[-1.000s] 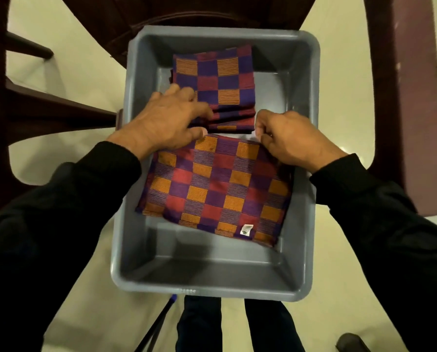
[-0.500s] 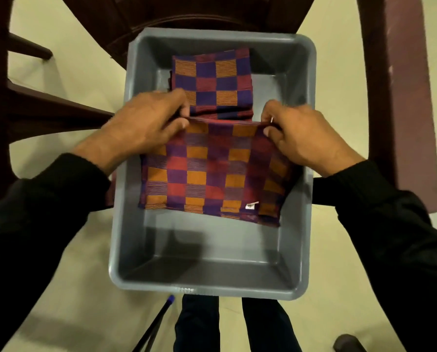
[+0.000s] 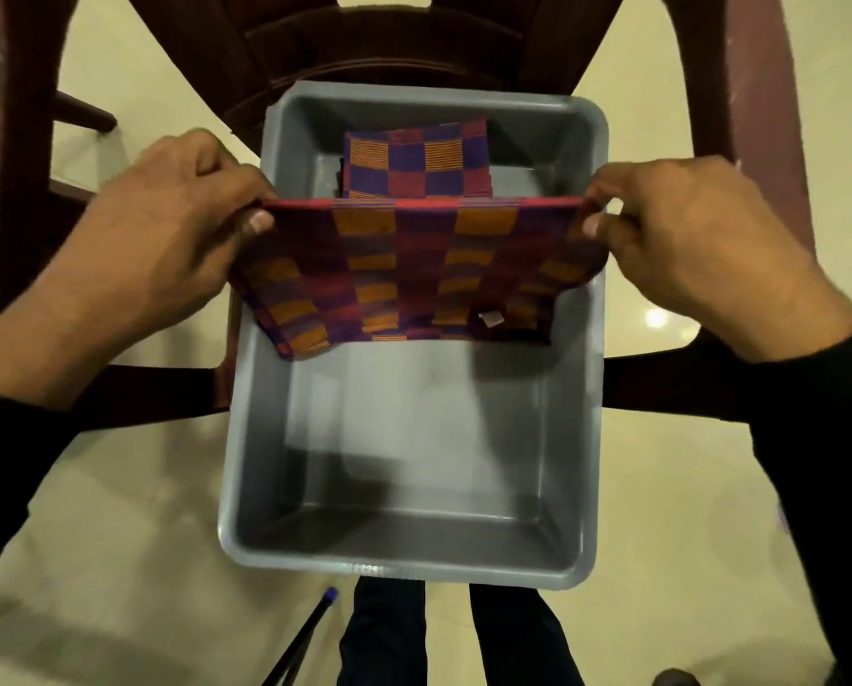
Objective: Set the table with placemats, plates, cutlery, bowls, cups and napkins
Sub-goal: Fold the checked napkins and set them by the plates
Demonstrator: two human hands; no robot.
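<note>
The left hand (image 3: 161, 240) pinches the top left corner of a checked cloth (image 3: 414, 274). Its thumb lies on the near side of the cloth and its fingers curl round the far side. The right hand (image 3: 686, 245) pinches the top right corner the same way, thumb in front and fingers behind. Both hands are closed tight on the cloth, with no gap to see. The top edge of the cloth is pulled straight between the two hands. The rest of it hangs down, and the bottom edge is a bit blurry. The cloth has red, purple and orange squares, and a small white tag sits near its lower right part. It hangs above a grey plastic tub (image 3: 592, 368), over the far half of it, and does not seem to touch the floor of the tub. Behind the cloth, at the far end of the tub, lies a folded cloth stack (image 3: 416, 160) with the same squares. The tub rests on a dark red plastic chair (image 3: 414, 47). The floor around it is pale. A black stick with a blue tip (image 3: 310, 631) shows near the bottom, beside the person's dark trouser legs.
</note>
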